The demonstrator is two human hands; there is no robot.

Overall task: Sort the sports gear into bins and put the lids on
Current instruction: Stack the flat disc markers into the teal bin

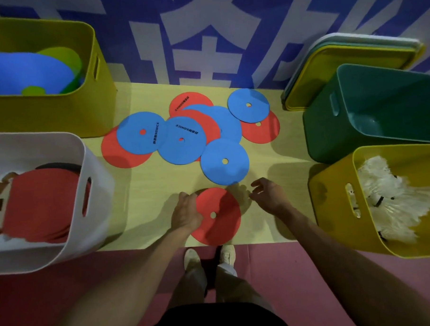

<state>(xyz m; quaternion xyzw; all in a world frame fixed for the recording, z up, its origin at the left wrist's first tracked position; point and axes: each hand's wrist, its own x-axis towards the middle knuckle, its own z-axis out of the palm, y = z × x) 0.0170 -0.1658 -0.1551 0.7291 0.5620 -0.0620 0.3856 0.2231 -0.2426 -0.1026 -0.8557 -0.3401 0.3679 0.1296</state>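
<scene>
red disc (218,217) flat at table (149,215) near edge; red and blue discs (183,137) overlapping mid-table; white bin (96,168) holds red paddles (43,204); yellow bin (334,207) holds white shuttlecocks (393,199); green bin (325,128) beside stacked lids (347,58), far right

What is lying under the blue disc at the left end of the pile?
A red disc lies under that blue disc; only its left and lower edge shows. The rest is covered, so anything more beneath cannot be seen.

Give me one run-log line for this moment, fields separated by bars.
left hand: holds red disc edge | right hand: open | other discs: piled on table
</scene>
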